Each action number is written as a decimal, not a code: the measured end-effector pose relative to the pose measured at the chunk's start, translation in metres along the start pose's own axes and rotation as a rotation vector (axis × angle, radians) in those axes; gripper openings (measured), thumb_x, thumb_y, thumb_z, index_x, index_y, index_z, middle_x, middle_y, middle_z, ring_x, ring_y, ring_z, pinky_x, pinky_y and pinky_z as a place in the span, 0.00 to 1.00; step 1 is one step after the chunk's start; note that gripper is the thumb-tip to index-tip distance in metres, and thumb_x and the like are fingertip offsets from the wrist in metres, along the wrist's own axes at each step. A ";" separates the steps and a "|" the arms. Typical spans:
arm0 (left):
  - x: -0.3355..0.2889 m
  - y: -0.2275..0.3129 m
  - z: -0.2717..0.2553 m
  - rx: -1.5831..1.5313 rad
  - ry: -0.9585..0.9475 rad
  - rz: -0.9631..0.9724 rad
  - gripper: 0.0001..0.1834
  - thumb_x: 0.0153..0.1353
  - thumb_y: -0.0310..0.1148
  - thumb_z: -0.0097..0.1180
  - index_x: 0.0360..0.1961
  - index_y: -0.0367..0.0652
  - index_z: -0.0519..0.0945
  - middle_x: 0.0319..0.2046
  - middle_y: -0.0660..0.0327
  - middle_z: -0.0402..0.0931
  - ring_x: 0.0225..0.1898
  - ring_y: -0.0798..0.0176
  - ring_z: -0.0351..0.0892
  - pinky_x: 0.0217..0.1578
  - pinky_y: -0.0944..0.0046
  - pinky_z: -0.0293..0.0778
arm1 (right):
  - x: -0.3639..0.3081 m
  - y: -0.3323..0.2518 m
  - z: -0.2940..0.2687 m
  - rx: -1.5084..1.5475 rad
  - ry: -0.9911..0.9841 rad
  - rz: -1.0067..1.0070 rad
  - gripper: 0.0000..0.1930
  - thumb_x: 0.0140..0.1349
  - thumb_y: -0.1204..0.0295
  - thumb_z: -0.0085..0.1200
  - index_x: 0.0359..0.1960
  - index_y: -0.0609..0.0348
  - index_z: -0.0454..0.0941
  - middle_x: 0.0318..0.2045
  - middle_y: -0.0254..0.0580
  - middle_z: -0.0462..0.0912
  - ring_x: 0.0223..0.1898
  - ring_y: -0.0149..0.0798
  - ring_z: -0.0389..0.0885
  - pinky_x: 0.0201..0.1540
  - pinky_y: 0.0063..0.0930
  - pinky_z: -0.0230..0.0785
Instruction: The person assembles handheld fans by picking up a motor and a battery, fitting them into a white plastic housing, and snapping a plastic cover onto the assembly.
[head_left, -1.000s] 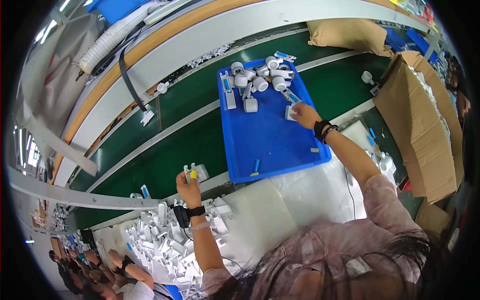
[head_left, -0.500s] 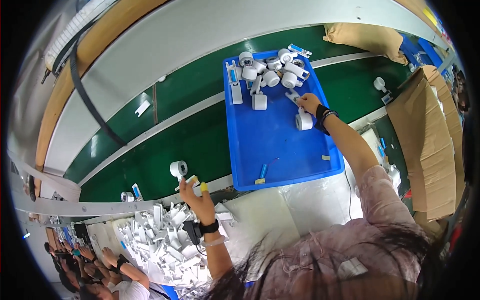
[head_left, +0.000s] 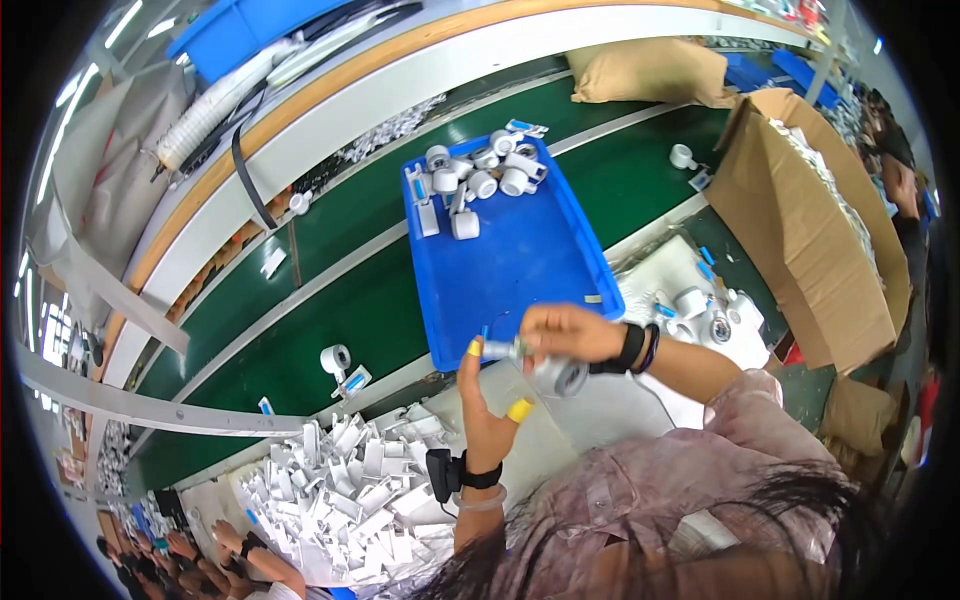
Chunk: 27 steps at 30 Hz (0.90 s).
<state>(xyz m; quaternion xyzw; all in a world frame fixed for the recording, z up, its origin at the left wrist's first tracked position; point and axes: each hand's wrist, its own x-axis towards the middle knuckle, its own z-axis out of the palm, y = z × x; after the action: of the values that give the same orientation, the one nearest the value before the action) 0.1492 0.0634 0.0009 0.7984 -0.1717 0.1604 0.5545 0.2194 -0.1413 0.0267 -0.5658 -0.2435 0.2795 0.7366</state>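
Observation:
In my right hand (head_left: 572,334) is a white round-headed plastic part (head_left: 560,376) with a narrow arm, blurred by motion; the fingers are closed round it. My left hand (head_left: 487,425) stands just left of it, thumb and forefinger spread and wearing yellow finger covers. Its forefinger tip is close to the arm's end; whether they touch I cannot tell. Both hands are at the near edge of a blue tray (head_left: 612,292). At the tray's far end lie several similar white round-headed parts (head_left: 466,225), some with blue cylinders.
A heap of white plastic pieces (head_left: 350,490) lies at the near left. On the green conveyor belt (head_left: 300,330) rests another round-headed part (head_left: 335,359). To the right are more round parts (head_left: 690,302) and a cardboard box (head_left: 800,250). Other people sit at the lower left.
My right hand has come from inside the tray toward me, bringing the round-headed part. My left hand has moved right, away from the part on the belt. The whole view has shifted.

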 end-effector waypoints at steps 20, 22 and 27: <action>-0.061 0.097 -0.022 -0.596 -0.478 -0.290 0.24 0.56 0.17 0.52 0.54 0.40 0.65 0.37 0.64 0.68 0.35 0.72 0.69 0.38 0.71 0.67 | -0.134 0.001 0.083 -0.554 -0.052 -0.055 0.08 0.63 0.72 0.54 0.42 0.60 0.76 0.34 0.42 0.81 0.37 0.43 0.81 0.43 0.35 0.72; -0.064 0.104 -0.019 -0.580 -0.456 -0.357 0.19 0.63 0.24 0.49 0.55 0.39 0.66 0.39 0.61 0.72 0.34 0.70 0.71 0.39 0.70 0.69 | -0.132 0.014 0.083 -0.754 0.050 -0.315 0.06 0.58 0.75 0.58 0.37 0.59 0.77 0.29 0.43 0.79 0.33 0.49 0.79 0.42 0.38 0.73; -0.075 0.110 -0.008 -0.418 -0.333 -0.324 0.15 0.69 0.29 0.42 0.54 0.37 0.69 0.42 0.59 0.76 0.35 0.71 0.73 0.39 0.71 0.69 | -0.133 0.019 0.095 -0.942 0.509 -0.567 0.08 0.53 0.79 0.60 0.34 0.57 0.75 0.27 0.42 0.77 0.34 0.47 0.78 0.44 0.38 0.73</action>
<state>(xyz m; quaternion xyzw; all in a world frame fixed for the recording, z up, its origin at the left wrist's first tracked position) 0.0319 0.0418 0.0614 0.6992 -0.1599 -0.1017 0.6893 0.0564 -0.1628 0.0259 -0.7932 -0.2983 -0.2097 0.4877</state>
